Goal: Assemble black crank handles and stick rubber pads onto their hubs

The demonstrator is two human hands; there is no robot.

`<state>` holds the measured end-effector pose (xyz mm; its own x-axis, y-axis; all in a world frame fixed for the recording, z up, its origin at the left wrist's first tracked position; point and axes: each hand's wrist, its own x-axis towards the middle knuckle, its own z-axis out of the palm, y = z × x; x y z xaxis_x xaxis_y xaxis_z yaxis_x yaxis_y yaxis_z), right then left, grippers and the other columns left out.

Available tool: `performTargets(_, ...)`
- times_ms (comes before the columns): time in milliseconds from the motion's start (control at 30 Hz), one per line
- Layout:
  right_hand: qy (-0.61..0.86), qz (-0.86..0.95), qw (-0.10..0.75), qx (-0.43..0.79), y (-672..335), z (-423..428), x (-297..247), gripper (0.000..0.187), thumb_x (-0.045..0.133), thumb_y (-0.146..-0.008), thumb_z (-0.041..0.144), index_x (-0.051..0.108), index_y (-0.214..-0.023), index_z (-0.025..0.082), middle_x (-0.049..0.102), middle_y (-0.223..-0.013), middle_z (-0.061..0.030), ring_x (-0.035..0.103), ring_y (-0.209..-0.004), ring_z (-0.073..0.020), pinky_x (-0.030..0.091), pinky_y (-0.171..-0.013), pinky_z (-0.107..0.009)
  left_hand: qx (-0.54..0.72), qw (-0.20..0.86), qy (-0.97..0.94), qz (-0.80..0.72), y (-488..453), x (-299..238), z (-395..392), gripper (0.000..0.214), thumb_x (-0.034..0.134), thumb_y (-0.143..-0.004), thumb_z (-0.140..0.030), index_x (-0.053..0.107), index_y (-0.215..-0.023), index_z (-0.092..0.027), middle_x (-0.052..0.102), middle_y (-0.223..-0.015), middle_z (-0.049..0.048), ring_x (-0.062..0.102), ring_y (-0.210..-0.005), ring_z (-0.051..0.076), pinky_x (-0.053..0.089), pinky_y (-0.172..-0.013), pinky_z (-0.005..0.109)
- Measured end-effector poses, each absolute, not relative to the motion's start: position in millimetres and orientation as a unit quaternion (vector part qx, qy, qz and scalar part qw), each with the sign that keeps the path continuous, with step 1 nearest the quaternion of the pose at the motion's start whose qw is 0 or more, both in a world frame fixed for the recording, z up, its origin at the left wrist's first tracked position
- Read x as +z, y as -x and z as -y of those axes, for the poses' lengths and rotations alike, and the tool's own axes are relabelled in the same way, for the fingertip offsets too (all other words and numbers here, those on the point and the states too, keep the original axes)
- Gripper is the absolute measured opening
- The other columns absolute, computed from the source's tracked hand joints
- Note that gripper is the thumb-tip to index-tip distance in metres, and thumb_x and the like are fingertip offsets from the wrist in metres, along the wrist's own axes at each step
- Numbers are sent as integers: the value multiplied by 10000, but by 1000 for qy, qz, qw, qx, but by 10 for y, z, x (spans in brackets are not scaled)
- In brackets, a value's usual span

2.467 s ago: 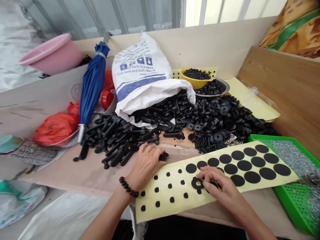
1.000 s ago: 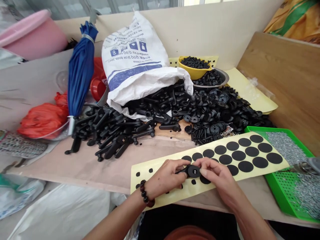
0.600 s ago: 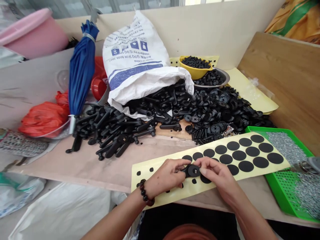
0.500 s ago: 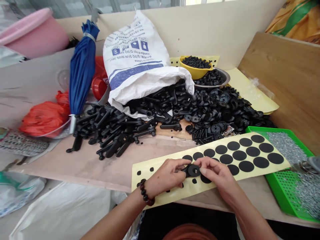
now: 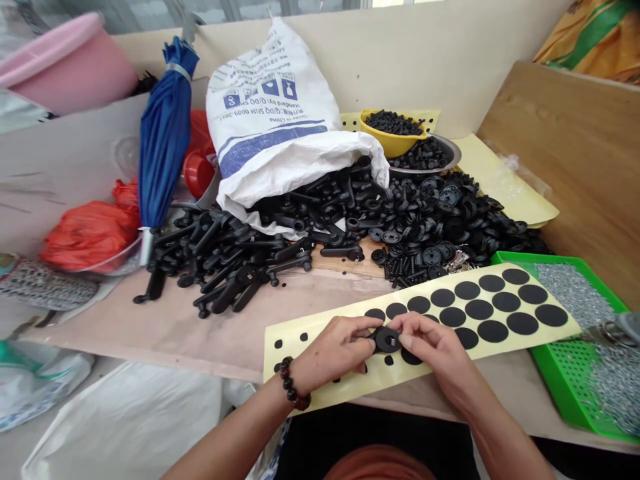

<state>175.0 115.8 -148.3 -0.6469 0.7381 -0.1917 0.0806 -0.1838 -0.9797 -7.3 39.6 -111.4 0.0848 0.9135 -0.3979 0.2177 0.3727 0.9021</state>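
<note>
Both my hands are over a pale yellow sheet (image 5: 320, 330) bearing round black stickers (image 5: 493, 331). My left hand (image 5: 330, 353), with a beaded bracelet at the wrist, is closed on a black crank handle (image 5: 386, 340). The handle's round end faces up and shows a small metallic spot in its middle; its arm is mostly hidden under the left fingers. My right hand (image 5: 430, 337) pinches the right edge of that round end with thumb and fingertips. Whether a sticker lies on it I cannot tell.
More black crank handles (image 5: 235, 267) spill from a white woven sack (image 5: 275, 100). Black discs (image 5: 440, 227) are heaped to the right. A green tray (image 5: 565, 393) holds silvery screws, with a power driver (image 5: 615, 330) across its right edge. A blue umbrella (image 5: 165, 140) leans at left.
Hardly anything differs. The crank handle's round end has shifted very slightly left and up between my fingers, while both hands keep nearly the same place.
</note>
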Motion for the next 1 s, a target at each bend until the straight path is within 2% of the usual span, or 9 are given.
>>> performTargets(333, 351, 613, 242, 665, -1759, -1154, -1466, 205, 618, -770, 326, 541, -650, 178, 624, -975, -72, 557, -863, -199, 437, -709, -278, 316, 552, -472, -610, 38, -1086, -400, 400, 495, -804, -234, 629, -1167, -132, 551, -685, 1, 517, -514, 77, 351, -410, 127)
performTargets(500, 359, 622, 236, 655, -1734, -1145, -1422, 211, 609, -777, 339, 533, -657, 183, 620, -969, -74, 558, -845, -192, 446, -688, -267, 332, 543, -472, -610, 12, -1126, -384, 401, 482, -797, -196, 631, -1165, -140, 581, -682, -2, 494, -501, 72, 390, -444, 145)
performTargets(667, 361, 616, 246, 656, -1710, -1114, -1401, 201, 613, -770, 328, 528, -653, 188, 624, -908, -60, 563, -817, -183, 458, -685, -262, 361, 517, -475, -614, -10, -1211, -330, 391, 483, -831, -240, 603, -1191, -146, 597, -714, 13, 486, -561, 101, 438, -522, 191)
performTargets(833, 352, 644, 249, 632, -1678, -1069, -1412, 187, 591, -789, 321, 536, -669, 188, 612, -870, -50, 561, -801, -173, 454, -688, -250, 373, 448, -487, -651, -34, -1252, -276, 308, 544, -842, -333, 656, -1071, -161, 606, -700, 15, 505, -615, 126, 412, -540, 194)
performTargets(1000, 347, 630, 256, 646, -1683, -1041, -1393, 233, 617, -786, 400, 592, -699, 185, 647, -862, -54, 581, -793, -185, 469, -691, -261, 407, 412, -476, -662, -53, -1259, -206, 284, 561, -835, -328, 671, -1031, -155, 628, -697, 16, 501, -587, 115, 404, -539, 193)
